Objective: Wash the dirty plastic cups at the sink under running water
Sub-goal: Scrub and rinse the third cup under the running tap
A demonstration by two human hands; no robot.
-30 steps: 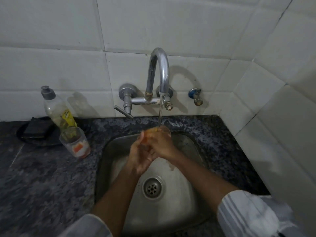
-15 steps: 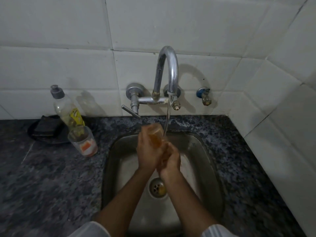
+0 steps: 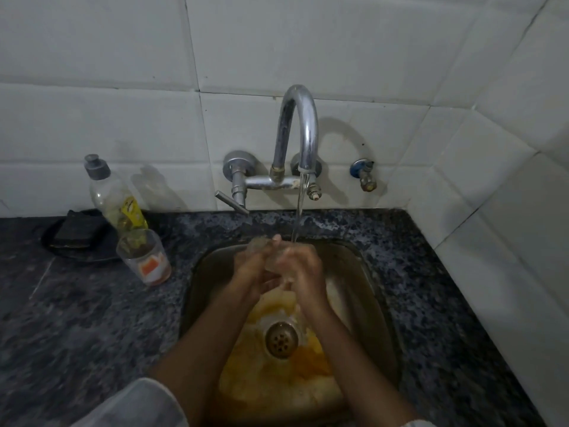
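Clear cup point(image 3: 271, 254) between both hands, orange water in sink point(image 3: 363, 272)

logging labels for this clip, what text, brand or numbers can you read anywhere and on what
No text here can be read.
Dish soap bottle: yellow label with dark marks, too blurred to read.
Cup on the counter: orange and white patch, no legible letters.
Clear cup gripped by the left hand and right hand: no print visible.
Faucet and wall tiles: no markings visible.
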